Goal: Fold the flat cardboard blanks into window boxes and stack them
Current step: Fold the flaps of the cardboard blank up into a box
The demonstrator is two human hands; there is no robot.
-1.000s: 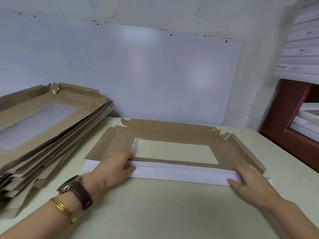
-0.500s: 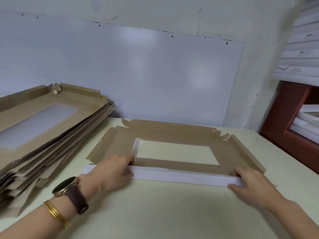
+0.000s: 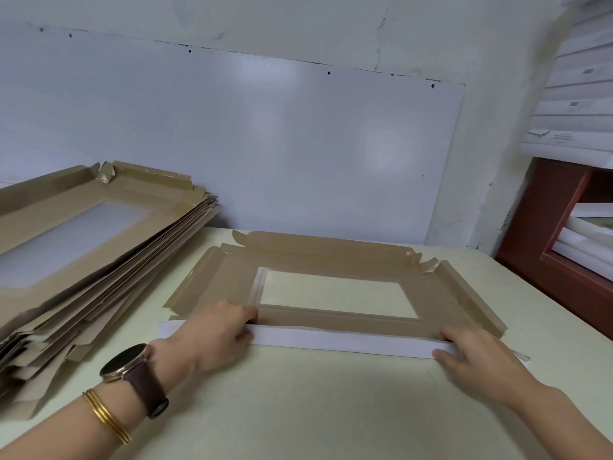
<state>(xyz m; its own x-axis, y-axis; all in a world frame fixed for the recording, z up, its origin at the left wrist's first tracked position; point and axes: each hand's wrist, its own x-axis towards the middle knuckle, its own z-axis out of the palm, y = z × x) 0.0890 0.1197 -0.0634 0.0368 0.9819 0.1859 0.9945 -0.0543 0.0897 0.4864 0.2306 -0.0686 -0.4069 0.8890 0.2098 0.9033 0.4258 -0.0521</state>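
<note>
Early stage: left hand [image 3: 215, 333] and right hand [image 3: 477, 356] pinch the blank's [image 3: 331, 257] near flap [image 3: 348, 341], raising it. The pile [image 3: 99, 247] left of the hands looks unfolded.

Large white panel [image 3: 232, 144] is covering the cracked, pale wall [image 3: 431, 34], reflecting soft light patches. Cream table [image 3: 315, 410] is sitting against it. Red-brown shelf unit [image 3: 547, 234] is standing right, holding white stacks [image 3: 583, 240].

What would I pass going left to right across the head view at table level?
The stack of flat blanks → left hand gripping the white flap → window of the blank being folded → right hand gripping the same flap → red-brown shelf unit.
</note>
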